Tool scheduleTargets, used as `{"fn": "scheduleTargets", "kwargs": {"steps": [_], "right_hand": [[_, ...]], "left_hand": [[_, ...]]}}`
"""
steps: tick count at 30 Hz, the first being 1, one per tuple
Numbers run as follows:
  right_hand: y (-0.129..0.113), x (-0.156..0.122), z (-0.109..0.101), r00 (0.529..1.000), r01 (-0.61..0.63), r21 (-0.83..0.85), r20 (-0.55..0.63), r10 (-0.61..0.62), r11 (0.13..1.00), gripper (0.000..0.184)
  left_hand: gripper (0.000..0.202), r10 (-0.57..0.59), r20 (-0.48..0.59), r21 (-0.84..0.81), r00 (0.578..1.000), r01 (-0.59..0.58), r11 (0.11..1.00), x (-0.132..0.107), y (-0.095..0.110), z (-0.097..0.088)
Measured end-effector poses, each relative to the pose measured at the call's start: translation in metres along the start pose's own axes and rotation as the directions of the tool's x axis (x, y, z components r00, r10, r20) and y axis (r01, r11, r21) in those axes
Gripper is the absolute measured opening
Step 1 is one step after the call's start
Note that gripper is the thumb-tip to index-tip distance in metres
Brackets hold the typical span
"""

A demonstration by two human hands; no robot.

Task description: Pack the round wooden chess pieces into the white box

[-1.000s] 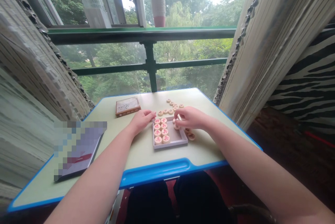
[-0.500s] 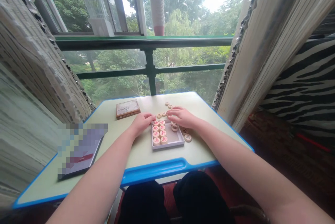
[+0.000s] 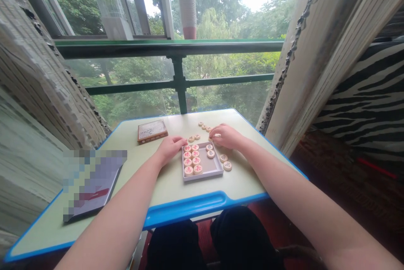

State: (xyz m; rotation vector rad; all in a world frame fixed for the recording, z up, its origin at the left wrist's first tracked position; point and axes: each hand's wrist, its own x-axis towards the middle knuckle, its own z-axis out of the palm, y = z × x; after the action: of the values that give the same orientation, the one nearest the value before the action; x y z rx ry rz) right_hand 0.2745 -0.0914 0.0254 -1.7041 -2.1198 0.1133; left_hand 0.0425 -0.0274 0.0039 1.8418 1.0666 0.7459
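Note:
A shallow pale lilac box tray (image 3: 203, 176) sits on the table. Along its left side stand two columns of round wooden Chinese chess pieces (image 3: 196, 161) with red characters. Two pieces with dark characters (image 3: 210, 153) lie at its right side. My left hand (image 3: 170, 150) grips the tray's far left corner. Beyond the far right corner, my right hand (image 3: 227, 136) has its fingers bent and closed on a Chinese chess piece (image 3: 211, 138), which the fingertips partly hide. Two loose pieces (image 3: 227, 166) rest right of the tray.
More loose pieces (image 3: 191, 138) lie beyond the tray, and several small ones (image 3: 201, 124) farther back. A brown-edged box lid (image 3: 152, 131) lies at the back left. A dark-edged flat object (image 3: 100, 194), partly blurred out, is at the left. The table (image 3: 252, 181) has a raised blue edge.
My right hand has moved away and to the right, off the tray's right side, uncovering the two dark-character pieces there. Its fingers have curled. My left hand stays at the tray corner.

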Motion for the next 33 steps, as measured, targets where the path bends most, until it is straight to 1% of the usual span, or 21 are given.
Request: {"fn": "scheduleTargets", "kwargs": {"steps": [3,6,11,13,16,18,20,22,25,27,29,33], "right_hand": [[0.0,-0.002,-0.002,1.0,-0.002,0.011,0.007,0.002,1.0,0.015],[-0.003,-0.003,-0.005,1.0,0.002,0.002,0.029,-0.002,1.0,0.016],[-0.008,-0.005,-0.007,0.998,-0.017,-0.016,0.052,0.018,1.0,0.015],[-0.009,-0.005,-0.006,0.997,-0.047,-0.022,0.058,0.048,0.999,0.014],[-0.008,-0.006,-0.005,0.992,-0.12,-0.031,0.018,0.121,0.992,0.015],[-0.008,-0.006,-0.006,0.992,-0.126,-0.015,-0.03,0.125,0.992,0.018],[-0.011,-0.007,-0.009,0.995,-0.079,0.025,-0.063,0.08,0.997,0.019],[-0.016,-0.01,-0.012,0.998,-0.003,0.082,-0.056,0.007,0.997,0.019],[-0.026,-0.015,-0.015,0.993,0.11,0.143,0.024,-0.115,0.984,0.016],[-0.031,-0.018,-0.014,0.984,0.155,0.14,0.066,-0.165,0.978,0.014],[-0.033,-0.019,-0.012,0.981,0.166,0.124,0.075,-0.176,0.978,0.013],[-0.03,-0.018,-0.008,0.99,0.128,0.116,0.044,-0.134,0.985,0.012]], "left_hand": [[0.031,-0.011,-0.001,0.007,1.0,0.011,1.0,0.002,-0.002,0.0],[0.03,-0.01,0.007,-0.009,1.0,0.01,1.0,0.002,-0.003,-0.001],[0.029,0.0,0.011,-0.042,1.0,0.0,0.999,0.001,-0.003,-0.001],[0.03,0.0,0.013,-0.04,1.0,0.001,0.999,0.002,-0.003,-0.001],[0.033,0.0,0.011,-0.028,1.0,0.001,1.0,0.003,-0.006,-0.001],[0.035,0.003,0.006,-0.017,1.0,-0.003,1.0,0.004,-0.008,-0.001],[0.036,-0.002,0.002,-0.011,1.0,0.002,1.0,0.005,-0.009,-0.001],[0.036,-0.01,-0.001,-0.009,1.0,0.01,1.0,0.005,-0.009,-0.001],[0.034,-0.008,0.002,-0.007,1.0,0.008,1.0,0.005,-0.008,-0.001],[0.032,-0.006,0.002,0.0,1.0,0.006,1.0,0.004,-0.007,-0.001],[0.032,-0.008,0.001,0.005,1.0,0.008,1.0,0.004,-0.005,-0.001],[0.034,-0.009,-0.001,0.001,1.0,0.009,1.0,0.001,-0.002,-0.001]]}}
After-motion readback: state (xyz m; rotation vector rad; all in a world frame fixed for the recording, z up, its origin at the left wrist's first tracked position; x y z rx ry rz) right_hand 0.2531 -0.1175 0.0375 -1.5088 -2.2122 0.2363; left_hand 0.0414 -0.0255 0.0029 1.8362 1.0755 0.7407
